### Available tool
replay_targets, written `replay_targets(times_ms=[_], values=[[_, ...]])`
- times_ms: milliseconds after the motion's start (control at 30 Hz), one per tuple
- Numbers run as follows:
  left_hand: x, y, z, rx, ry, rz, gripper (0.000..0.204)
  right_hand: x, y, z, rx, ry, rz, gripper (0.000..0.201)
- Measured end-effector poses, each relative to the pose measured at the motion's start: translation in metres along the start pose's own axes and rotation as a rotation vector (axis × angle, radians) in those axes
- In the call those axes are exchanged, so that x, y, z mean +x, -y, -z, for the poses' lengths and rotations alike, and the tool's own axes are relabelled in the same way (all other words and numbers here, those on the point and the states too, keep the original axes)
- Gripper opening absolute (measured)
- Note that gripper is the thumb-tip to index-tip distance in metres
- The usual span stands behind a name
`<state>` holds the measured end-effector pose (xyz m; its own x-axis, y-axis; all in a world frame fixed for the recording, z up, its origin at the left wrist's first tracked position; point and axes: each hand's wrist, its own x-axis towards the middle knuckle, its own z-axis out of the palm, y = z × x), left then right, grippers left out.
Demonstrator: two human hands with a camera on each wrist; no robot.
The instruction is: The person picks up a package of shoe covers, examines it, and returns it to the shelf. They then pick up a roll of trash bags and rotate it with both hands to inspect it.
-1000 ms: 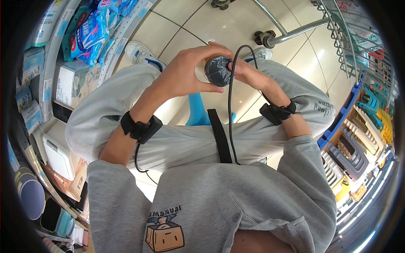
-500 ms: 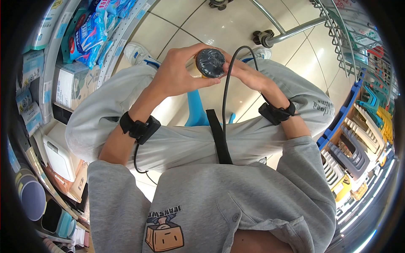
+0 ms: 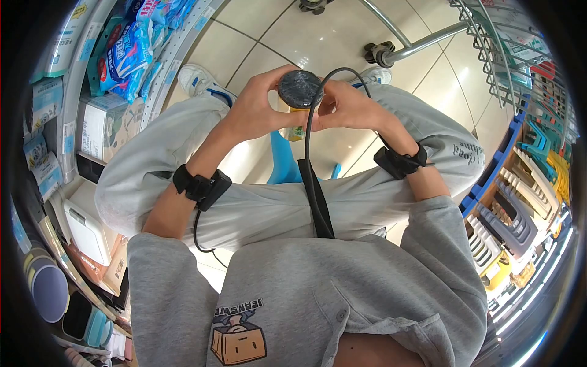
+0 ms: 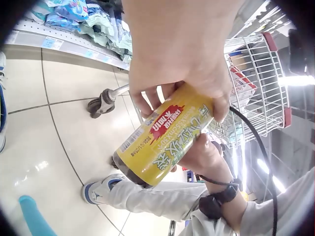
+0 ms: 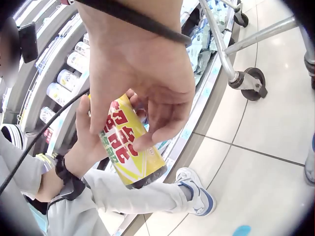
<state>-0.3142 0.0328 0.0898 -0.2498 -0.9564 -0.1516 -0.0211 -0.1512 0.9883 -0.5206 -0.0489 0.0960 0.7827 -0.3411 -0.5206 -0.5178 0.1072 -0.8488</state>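
A roll of trash bags (image 4: 162, 140) in a yellow printed label is between my two hands over my lap. Its black, plastic-wrapped end (image 3: 299, 88) faces up in the head view. My left hand (image 3: 257, 104) grips the roll, fingers on one side and thumb on the other. From the other side my right hand (image 3: 351, 107) holds it; in the right wrist view that hand's thumb and index finger (image 5: 142, 142) lie on the label. A black cable (image 3: 313, 131) crosses in front of the right fingers in the head view.
Shelves with blue packets (image 3: 128, 61) and boxes (image 3: 101, 125) stand to the left. A wire shopping cart (image 3: 489, 55) with a caster (image 3: 379, 54) is at the upper right, plastic goods (image 3: 513, 220) below it. Under my legs shows a blue stool (image 3: 284, 159).
Both hands have brought the roll slightly left, and its black end has tilted so yellow label shows below it. The right fingers have shifted around the roll; the cable has swung left.
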Motion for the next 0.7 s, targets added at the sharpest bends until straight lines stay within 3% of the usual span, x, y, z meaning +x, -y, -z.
replay_targets(times_ms=[167, 700], values=[[0.0015, -0.0021, 0.0000, 0.098, -0.021, 0.074, 0.044, 0.0015, -0.0031, -0.0001, -0.046, 0.010, -0.003, 0.074], [0.0013, -0.0061, 0.0001, 0.131, -0.020, 0.075, 0.045, 0.0028, -0.0050, -0.0011, -0.054, 0.019, -0.007, 0.071]])
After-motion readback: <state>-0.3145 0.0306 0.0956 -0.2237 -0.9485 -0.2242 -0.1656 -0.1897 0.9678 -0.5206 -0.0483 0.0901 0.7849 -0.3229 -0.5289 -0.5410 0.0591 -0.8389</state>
